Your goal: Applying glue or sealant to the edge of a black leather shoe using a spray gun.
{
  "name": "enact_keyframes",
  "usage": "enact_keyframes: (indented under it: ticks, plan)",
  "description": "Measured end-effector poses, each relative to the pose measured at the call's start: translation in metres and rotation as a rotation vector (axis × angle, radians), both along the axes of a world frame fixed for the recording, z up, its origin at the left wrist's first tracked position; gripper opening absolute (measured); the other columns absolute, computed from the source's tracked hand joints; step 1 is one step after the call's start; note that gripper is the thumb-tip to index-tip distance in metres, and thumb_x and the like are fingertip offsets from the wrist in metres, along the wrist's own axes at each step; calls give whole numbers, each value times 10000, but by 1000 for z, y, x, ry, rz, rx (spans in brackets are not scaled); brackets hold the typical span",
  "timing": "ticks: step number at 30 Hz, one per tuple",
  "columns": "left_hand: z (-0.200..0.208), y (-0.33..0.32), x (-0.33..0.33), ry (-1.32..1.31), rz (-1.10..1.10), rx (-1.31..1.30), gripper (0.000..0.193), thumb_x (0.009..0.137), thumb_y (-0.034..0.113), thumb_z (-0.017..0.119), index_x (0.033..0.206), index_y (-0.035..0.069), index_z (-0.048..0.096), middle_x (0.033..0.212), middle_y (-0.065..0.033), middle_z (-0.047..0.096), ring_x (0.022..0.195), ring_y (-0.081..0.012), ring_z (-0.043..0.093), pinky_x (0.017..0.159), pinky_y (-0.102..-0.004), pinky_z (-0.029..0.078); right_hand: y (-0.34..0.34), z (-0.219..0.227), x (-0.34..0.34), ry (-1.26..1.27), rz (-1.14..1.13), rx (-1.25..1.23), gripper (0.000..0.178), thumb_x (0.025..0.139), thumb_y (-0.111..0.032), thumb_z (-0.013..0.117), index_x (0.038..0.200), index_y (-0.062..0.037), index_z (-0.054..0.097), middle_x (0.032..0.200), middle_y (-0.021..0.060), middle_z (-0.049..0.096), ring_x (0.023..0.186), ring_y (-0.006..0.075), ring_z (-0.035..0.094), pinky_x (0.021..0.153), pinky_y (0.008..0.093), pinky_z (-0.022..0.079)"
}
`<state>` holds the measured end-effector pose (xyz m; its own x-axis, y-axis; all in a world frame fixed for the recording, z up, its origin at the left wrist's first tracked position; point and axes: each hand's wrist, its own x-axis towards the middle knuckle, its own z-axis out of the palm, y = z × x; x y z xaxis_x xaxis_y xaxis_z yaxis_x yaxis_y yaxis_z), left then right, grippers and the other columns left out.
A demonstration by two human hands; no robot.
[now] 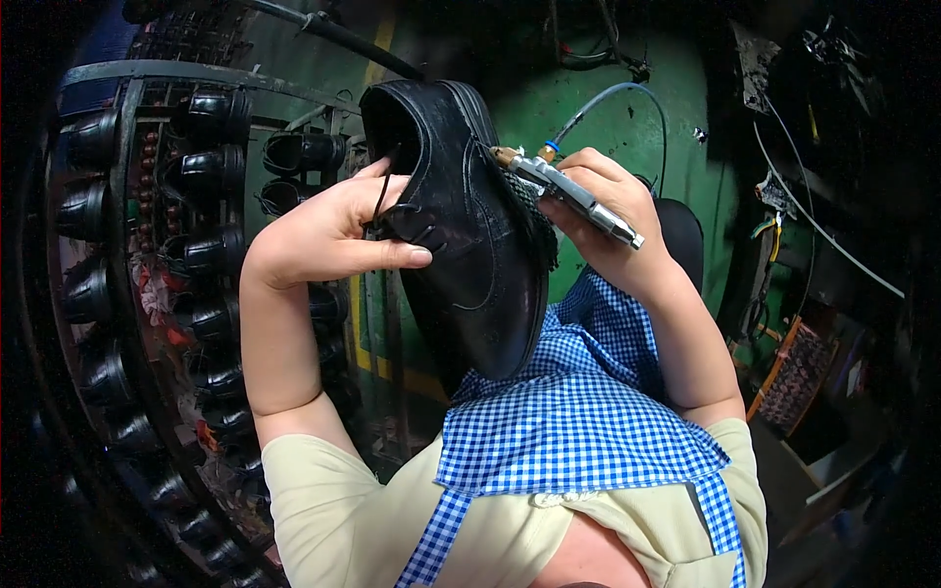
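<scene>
A black leather lace-up shoe [480,255] is held up in front of me, its toe pointing down toward my apron and its opening at the upper left. My left hand [328,225] grips it from the side, thumb pressed beside the laces [417,231]; the other fingers are mostly hidden behind the shoe. In my right hand [613,211] is a small metal spray gun [573,191], its brass nozzle close to the shoe's side. A dark, rough-textured piece [539,220], perhaps cloth or a brush, shows between that hand and the shoe; its kind is unclear.
A metal rack [147,71] with rows of black shoes [206,174] stands along the left. From the spray gun a grey-blue air hose [627,86] loops up and behind my right hand. Cables [833,235] hang at the right. Green surface [676,108] lies beyond the shoe.
</scene>
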<state>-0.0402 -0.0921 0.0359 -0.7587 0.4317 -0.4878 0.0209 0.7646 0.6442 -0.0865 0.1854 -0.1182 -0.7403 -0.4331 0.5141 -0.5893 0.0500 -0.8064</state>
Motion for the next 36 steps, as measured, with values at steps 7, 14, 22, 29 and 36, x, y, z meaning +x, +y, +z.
enact_keyframes:
  ticks: [7,14,22,29,36]
  plan:
    - [-3,-6,2,35,-48,46,354,895,268,826,1204,110,758,1280,-43,706,1342,-278,550,1277,-551,134,-6,-1,-1,-11,1,-27,190,830,-124,833,942,-48,698,908,99,658,799,302,667,697,380,548]
    - [-6,-8,6,45,3,85,405,881,278,840,1219,75,744,1367,-87,664,1399,-339,483,1272,-498,186,3,-11,-9,-134,-151,-131,137,881,-34,773,982,7,689,951,131,682,868,292,675,756,370,546]
    - [-7,-6,7,147,-63,-91,329,869,254,834,1133,73,758,1272,-78,719,1307,-311,590,1287,-521,191,26,-54,-6,-170,-269,10,141,946,-88,748,1035,-18,664,933,152,667,809,314,662,745,376,535]
    - [-11,-6,-3,49,-65,-49,369,828,191,857,1170,92,760,1229,-47,752,1272,-246,620,1302,-518,149,15,-32,-10,-348,93,-95,295,1034,-80,622,1327,-63,651,1113,144,721,916,224,707,816,342,549]
    - [-23,-9,-13,-1,-17,34,355,828,166,863,1156,109,738,1073,-5,720,1192,-208,587,1285,-440,173,-45,-21,-33,-151,161,-200,472,1093,-266,526,1506,-42,495,1410,186,618,1339,345,578,1141,435,423]
